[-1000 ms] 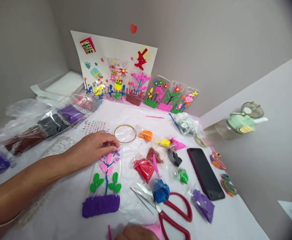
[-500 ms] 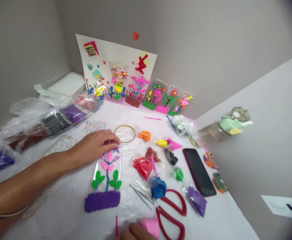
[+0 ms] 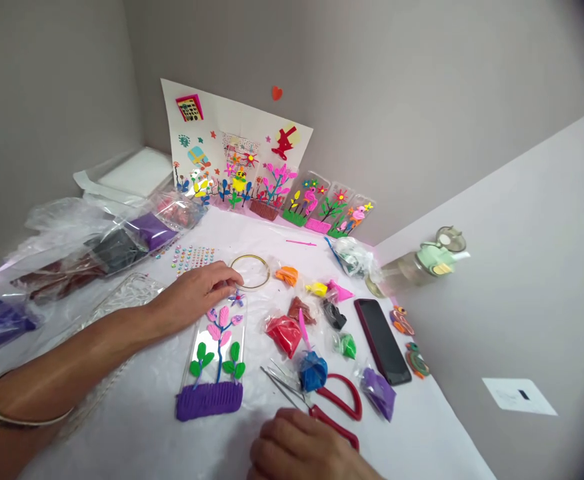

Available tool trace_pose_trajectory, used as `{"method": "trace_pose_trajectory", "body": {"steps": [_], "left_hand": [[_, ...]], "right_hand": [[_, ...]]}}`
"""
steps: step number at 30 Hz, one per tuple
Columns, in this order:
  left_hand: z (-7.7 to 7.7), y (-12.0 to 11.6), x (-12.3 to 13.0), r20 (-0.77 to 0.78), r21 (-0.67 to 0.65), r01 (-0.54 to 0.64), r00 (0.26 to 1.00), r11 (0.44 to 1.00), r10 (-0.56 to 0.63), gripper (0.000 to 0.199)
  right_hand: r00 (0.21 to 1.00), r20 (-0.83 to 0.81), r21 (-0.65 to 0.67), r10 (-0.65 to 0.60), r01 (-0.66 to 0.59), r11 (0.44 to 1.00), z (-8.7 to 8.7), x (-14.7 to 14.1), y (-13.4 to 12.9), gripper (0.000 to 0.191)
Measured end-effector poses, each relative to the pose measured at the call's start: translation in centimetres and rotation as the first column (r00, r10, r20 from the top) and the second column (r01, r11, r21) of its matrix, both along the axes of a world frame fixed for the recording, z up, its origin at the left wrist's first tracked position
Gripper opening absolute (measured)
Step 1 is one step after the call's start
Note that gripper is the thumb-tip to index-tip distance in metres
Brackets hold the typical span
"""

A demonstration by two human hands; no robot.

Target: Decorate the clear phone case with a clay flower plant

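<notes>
A clear phone case (image 3: 206, 340) lies on the white-covered table, decorated with a purple clay base (image 3: 209, 401), green leaves, pink petals on a blue stem and a small blue flower. My left hand (image 3: 212, 287) rests at the case's top edge, beside a gold bangle (image 3: 250, 271); its fingers are bent close together, and anything under the fingertips is hidden. Near the bottom edge, my right hand (image 3: 297, 447) is curled, covering part of the red-handled scissors (image 3: 339, 400). Whatever its fingers may hold cannot be seen. Blue clay (image 3: 314, 371) in film lies on the scissors.
Wrapped clay lumps, including red (image 3: 285, 335) and purple (image 3: 378, 393), lie right of the case. A black phone (image 3: 383, 341) and bottle (image 3: 429, 263) are farther right. Decorated cases (image 3: 307, 199) lean at the back; bagged clay (image 3: 112, 250) lies left.
My right hand has moved up and right, into fuller view over the scissors. The pink clay and small pink stick near it are no longer visible. The camera view has shifted slightly.
</notes>
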State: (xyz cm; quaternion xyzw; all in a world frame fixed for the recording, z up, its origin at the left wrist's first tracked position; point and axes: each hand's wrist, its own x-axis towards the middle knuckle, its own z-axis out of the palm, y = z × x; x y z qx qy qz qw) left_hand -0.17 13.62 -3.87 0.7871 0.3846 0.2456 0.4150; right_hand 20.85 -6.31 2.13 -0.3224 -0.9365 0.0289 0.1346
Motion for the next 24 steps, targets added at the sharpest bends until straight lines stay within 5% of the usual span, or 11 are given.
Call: {"method": "trace_pose_trajectory", "body": {"steps": [3,6,10,12,15,18,21,24], "left_hand": [[0.3,-0.1,-0.1,0.016,-0.02,-0.019,1.0,1.0,0.02,0.041],[0.3,-0.2,-0.2,0.021,-0.045,-0.036,0.999,0.998,0.037,0.044],[0.0,-0.2,-0.3,0.035,-0.03,-0.02,0.999,0.999,0.021,0.041],[-0.2,-0.1,-0.3,0.041,-0.009,0.006,0.999,1.0,-0.005,0.038],[-0.5,0.0,-0.3,0.037,0.008,0.039,0.999,0.999,-0.04,0.035],[-0.7,0.0,-0.2,0.03,0.012,0.047,0.998,0.999,-0.047,0.033],[-0.8,0.0,-0.3,0.026,0.02,0.046,0.999,0.999,-0.047,0.033],[-0.8,-0.1,-0.3,0.021,0.028,0.066,0.998,0.997,-0.066,0.033]], "right_hand": [[0.967,-0.196,-0.247,-0.164,0.113,0.962,2.1,0.4,1.4,0.023],[0.769,-0.427,-0.595,-0.476,0.157,0.788,3.3,-0.3,3.3,0.019],[0.381,-0.51,-0.854,-0.771,-0.115,0.507,2.7,-1.8,6.4,0.015],[0.267,-0.509,-0.854,-0.818,-0.272,0.443,1.7,-2.3,7.8,0.012],[0.194,-0.532,-0.83,-0.824,-0.312,0.463,0.2,-2.3,9.1,0.009],[0.196,-0.6,-0.795,-0.775,-0.043,0.605,-0.6,-1.9,9.1,0.009],[0.44,-0.663,-0.498,-0.606,0.345,0.796,-1.0,-1.3,8.7,0.02],[0.603,-0.607,-0.267,-0.518,0.459,0.848,-1.4,-0.9,8.6,0.023]]}}
